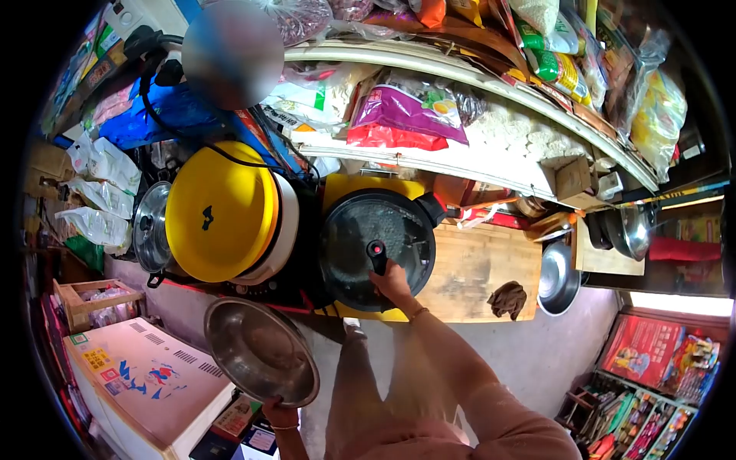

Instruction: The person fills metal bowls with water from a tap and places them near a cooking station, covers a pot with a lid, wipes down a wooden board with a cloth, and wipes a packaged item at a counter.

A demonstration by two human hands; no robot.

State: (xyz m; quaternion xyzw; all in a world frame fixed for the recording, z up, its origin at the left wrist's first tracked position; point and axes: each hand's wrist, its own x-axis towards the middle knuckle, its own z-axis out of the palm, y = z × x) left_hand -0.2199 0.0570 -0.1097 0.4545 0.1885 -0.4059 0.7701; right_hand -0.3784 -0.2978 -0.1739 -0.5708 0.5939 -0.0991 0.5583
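My right hand (392, 282) is closed around the upright black knob (376, 253) of a glass lid (356, 222). The lid covers a dark round pan (328, 264), whose black side handle (432, 207) points to the upper right. Down to the left, my left hand (280, 412) grips the near rim of a wide steel basin (257, 349). The basin is tilted and its inside faces up; no contents can be made out in it. A yellow board (341, 186) shows beneath the pan.
Left of the pan stands a white pot (277, 238) under a large yellow lid (218, 211). A wooden board (479, 268) with a brown cloth (507, 300) lies to the right, beside a metal bowl (558, 280). Loaded shelves (475, 176) hang behind; a white box (146, 376) stands lower left.
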